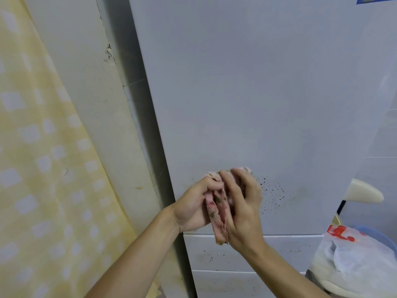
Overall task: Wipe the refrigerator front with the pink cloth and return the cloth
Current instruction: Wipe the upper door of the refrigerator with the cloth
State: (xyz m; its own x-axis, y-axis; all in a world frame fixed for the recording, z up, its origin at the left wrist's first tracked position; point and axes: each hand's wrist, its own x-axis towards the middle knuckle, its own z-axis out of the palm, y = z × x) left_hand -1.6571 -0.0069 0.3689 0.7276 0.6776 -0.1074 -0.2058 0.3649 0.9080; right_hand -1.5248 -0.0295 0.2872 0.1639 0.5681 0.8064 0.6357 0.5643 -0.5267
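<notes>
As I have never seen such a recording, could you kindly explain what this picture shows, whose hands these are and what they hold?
There is no machine here: a person wears one wide-angle camera on the head, so this single picture looks forward and down at their own two bare hands. The left hand and right hand both grip the pink cloth, bunched between them, in front of the pale refrigerator front. Small dark specks dot that front beside the hands. A yellow checked curtain hangs at the left; a white plastic bag sits at the lower right.
</notes>
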